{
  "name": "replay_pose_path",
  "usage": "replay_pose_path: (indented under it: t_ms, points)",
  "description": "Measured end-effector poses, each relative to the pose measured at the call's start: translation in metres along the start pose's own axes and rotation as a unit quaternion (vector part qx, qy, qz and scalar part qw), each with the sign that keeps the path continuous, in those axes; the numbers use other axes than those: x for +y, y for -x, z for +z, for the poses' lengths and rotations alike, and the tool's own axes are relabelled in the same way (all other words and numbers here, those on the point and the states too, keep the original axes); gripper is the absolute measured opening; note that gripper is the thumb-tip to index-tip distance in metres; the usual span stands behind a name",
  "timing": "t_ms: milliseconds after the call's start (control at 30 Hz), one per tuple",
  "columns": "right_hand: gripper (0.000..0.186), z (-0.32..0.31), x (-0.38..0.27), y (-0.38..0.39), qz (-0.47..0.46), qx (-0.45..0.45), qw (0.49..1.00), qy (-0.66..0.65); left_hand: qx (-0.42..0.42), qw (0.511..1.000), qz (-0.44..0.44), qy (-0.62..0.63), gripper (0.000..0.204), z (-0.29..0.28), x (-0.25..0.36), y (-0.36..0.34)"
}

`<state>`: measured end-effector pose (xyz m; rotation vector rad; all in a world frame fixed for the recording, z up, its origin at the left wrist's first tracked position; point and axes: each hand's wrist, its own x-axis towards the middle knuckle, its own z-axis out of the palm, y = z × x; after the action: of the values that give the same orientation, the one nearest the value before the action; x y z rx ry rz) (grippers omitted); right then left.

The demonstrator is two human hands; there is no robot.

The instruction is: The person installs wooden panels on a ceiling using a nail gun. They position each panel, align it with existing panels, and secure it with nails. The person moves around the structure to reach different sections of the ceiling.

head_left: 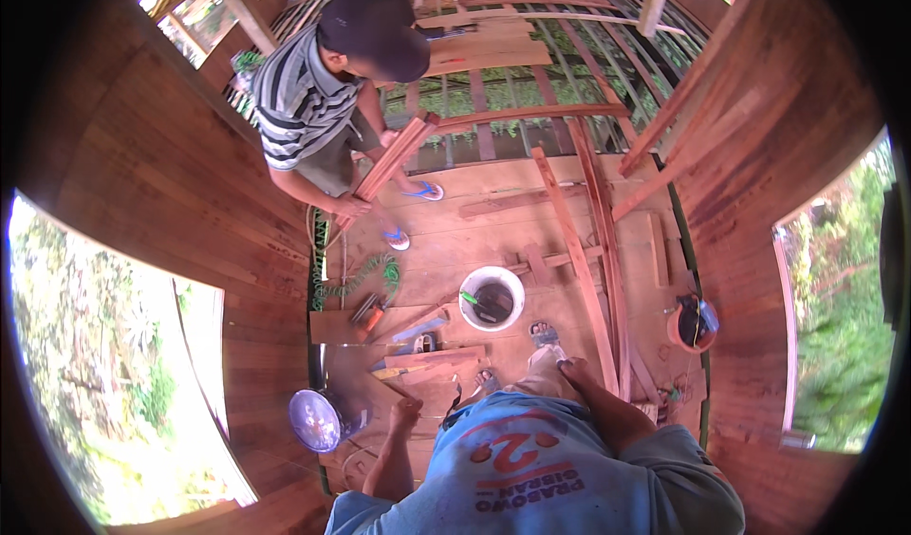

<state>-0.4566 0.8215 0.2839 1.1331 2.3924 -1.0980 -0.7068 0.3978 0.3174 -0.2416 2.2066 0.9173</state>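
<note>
My left hand [406,412] is closed on a thin brown stick-like handle [384,386] at the lower middle; its far end is smeared, so its kind is unclear. Close by on the left lies a purple-lidded bucket [315,421] on its side. My right hand [574,372] is closed in front of my right thigh, with a small dark thing at its fingers that I cannot make out. Ahead of my feet stands a white bucket [519,298] with dark contents and a green-handled tool [469,298] inside.
A person [304,108] in a striped shirt stands ahead left, holding wooden strips [394,165]. Long timbers [579,260] lie right of the white bucket. A handsaw [418,328] and green coiled hose [380,269] lie left. An orange container [685,331] stands right. Open floor joists [512,127] lie beyond.
</note>
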Motion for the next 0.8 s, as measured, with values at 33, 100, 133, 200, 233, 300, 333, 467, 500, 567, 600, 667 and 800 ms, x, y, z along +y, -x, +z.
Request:
replay_pose_path:
  t_ms: [33, 100, 133, 200, 233, 300, 333, 467, 500, 567, 600, 667, 800]
  points:
    - [0.044, -0.005, 0.005, -0.013, 0.013, -0.027, 0.999, 0.026, 0.006, 1.0, -0.013, 0.003, 0.034, 0.007, 0.0, 0.001]
    - [0.042, -0.019, 0.019, -0.033, 0.038, -0.036, 0.999, 0.005, 0.012, 1.0, -0.016, 0.008, 0.037, 0.021, 0.003, 0.001]
    - [0.041, -0.027, 0.023, -0.046, 0.058, -0.044, 0.997, 0.002, 0.021, 0.999, -0.03, 0.017, 0.039, 0.031, 0.005, 0.001]
    - [0.041, -0.052, 0.037, -0.074, -0.067, -0.055, 0.993, 0.075, 0.037, 0.998, -0.006, 0.041, 0.041, 0.055, 0.013, 0.002]
    - [0.041, -0.063, 0.04, -0.089, -0.102, -0.075, 0.984, 0.128, 0.048, 0.997, -0.022, 0.051, 0.043, 0.068, 0.018, 0.005]
    - [0.033, -0.081, 0.05, -0.111, -0.12, -0.016, 0.992, 0.037, 0.049, 0.997, -0.017, 0.057, 0.043, 0.094, 0.035, 0.011]
    - [0.031, -0.093, 0.057, -0.123, -0.143, -0.031, 0.988, 0.042, 0.053, 0.996, -0.002, 0.072, 0.046, 0.106, 0.047, 0.017]
    - [0.034, -0.124, 0.072, -0.169, 0.001, -0.11, 0.994, -0.003, 0.092, 0.993, 0.013, 0.071, 0.057, 0.147, 0.107, 0.05]
    - [0.034, -0.13, 0.074, -0.176, -0.051, -0.139, 0.989, 0.002, 0.104, 0.99, 0.018, 0.091, 0.058, 0.155, 0.118, 0.063]
    - [0.035, -0.148, 0.077, -0.189, -0.066, -0.177, 0.98, 0.07, 0.112, 0.98, 0.013, 0.164, 0.057, 0.171, 0.13, 0.088]
    - [0.034, -0.15, 0.075, -0.194, -0.055, -0.184, 0.978, 0.081, 0.124, 0.973, 0.014, 0.194, 0.056, 0.18, 0.13, 0.1]
    - [0.033, -0.158, 0.067, -0.205, -0.108, -0.204, 0.967, 0.11, 0.137, 0.971, -0.025, 0.192, 0.056, 0.196, 0.115, 0.126]
    - [0.032, -0.146, 0.042, -0.219, -0.117, -0.219, 0.965, 0.085, 0.163, 0.962, -0.121, 0.18, 0.057, 0.225, 0.054, 0.171]
